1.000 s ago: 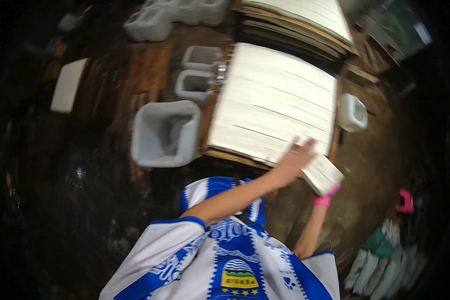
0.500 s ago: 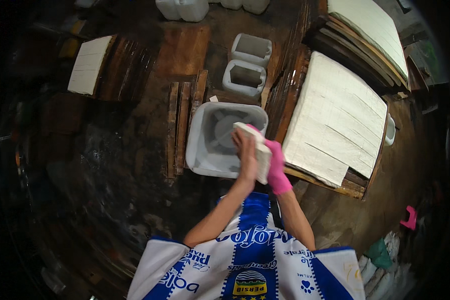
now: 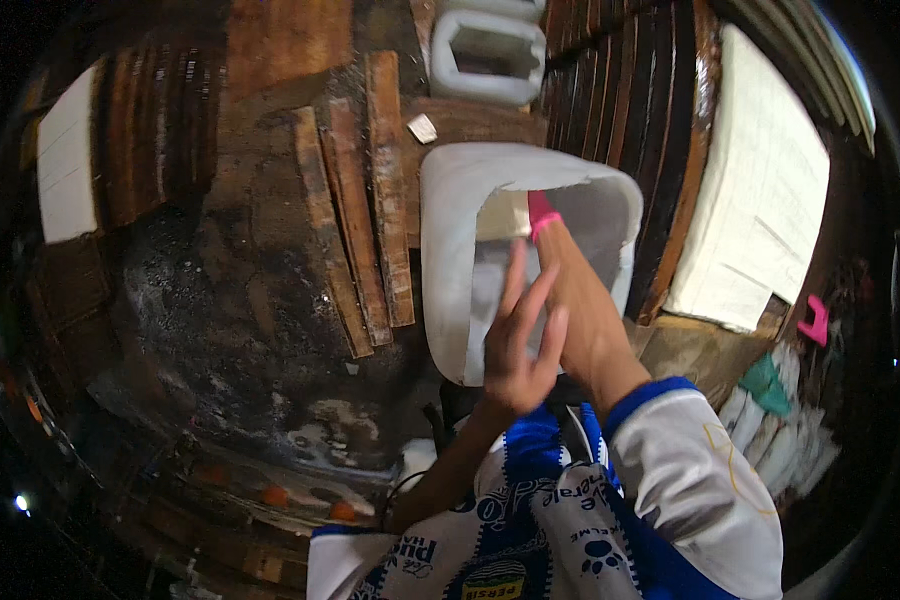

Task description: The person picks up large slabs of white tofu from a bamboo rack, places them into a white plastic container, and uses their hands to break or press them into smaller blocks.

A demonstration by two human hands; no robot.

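Head view showed the right hand (image 3: pixel 541 213), pink-gloved, inside the white tub (image 3: pixel 447 260) beside the pale block (image 3: pixel 503 215); its fingers were hidden, so I could not tell their grip. The left hand (image 3: pixel 520 355), fingers spread and empty, likely left its partner room.

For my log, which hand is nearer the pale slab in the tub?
Right. The right hand is at the slab inside the tub; the left hand hovers farther back, toward the body.

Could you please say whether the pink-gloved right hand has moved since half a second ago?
Yes: the pink-gloved right hand has gone forward and down from the near right corner of the white plastic tub into it.
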